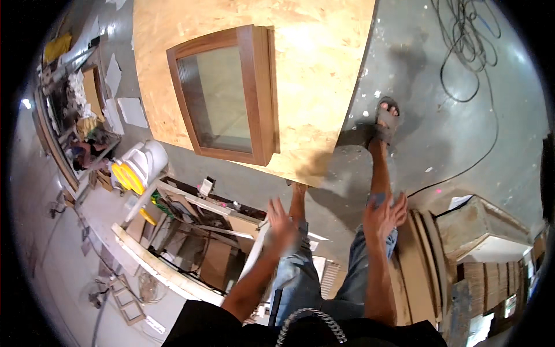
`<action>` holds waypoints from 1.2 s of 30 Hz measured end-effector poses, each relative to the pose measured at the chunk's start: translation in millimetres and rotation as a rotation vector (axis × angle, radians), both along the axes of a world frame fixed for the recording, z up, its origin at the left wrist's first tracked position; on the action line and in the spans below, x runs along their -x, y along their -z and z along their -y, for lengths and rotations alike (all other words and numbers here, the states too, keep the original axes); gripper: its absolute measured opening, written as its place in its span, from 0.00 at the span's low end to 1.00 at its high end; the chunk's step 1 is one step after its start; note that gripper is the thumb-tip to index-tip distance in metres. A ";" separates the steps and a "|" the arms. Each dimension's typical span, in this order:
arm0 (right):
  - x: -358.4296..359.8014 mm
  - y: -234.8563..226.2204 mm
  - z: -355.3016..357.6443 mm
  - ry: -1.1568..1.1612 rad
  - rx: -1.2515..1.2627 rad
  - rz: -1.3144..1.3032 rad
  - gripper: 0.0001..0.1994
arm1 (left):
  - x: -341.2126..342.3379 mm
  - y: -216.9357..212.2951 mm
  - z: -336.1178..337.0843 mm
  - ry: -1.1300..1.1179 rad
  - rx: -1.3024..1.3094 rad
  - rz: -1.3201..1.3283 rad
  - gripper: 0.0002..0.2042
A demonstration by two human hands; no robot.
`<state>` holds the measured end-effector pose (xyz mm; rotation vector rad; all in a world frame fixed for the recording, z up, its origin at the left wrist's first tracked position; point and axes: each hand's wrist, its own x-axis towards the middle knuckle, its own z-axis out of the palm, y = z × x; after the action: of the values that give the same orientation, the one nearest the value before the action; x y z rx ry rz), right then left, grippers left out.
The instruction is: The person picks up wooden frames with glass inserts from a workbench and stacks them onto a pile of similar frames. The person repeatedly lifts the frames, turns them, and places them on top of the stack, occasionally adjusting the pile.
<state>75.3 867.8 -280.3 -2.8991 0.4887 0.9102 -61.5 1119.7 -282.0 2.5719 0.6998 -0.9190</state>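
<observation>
From where I stand, looking down in the head view, both forearms reach forward from the body, elbows bent, and the hands hang in the air above the legs. The left grip (281, 228) is loosely open, fingers pointing ahead, over the left leg; it has hold of nothing I can see, though it is partly blurred. The right grip (383, 217) is open too, fingers spread and angled outward above the right leg, with nothing in it.

The glazed wooden frame (225, 95) lies flat on the plywood-topped table (321, 69), toward its near left part, with more wooden layers showing along its right side. It sits ahead of both hands and to their left, clear of each, nearer the left one.
</observation>
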 end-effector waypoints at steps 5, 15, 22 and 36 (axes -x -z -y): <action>-64.5 85.6 -111.9 0.115 -0.910 -0.200 0.19 | -289.3 111.4 -84.3 0.166 -0.068 0.528 0.43; -254.2 245.1 -82.0 -0.556 -0.476 0.661 0.24 | -409.0 196.9 -150.3 0.423 -0.286 0.643 0.32; -323.9 308.4 -45.4 -0.435 -0.762 0.796 0.25 | -414.7 191.5 -119.9 0.274 -0.241 0.700 0.31; -321.0 302.5 -47.3 -0.542 -0.610 0.838 0.26 | -422.0 174.5 -119.2 0.380 -0.445 0.586 0.29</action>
<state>396.3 915.0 -582.8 -2.4966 -0.5513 -0.1933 360.5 1238.9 -456.5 3.2049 0.2642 -0.0485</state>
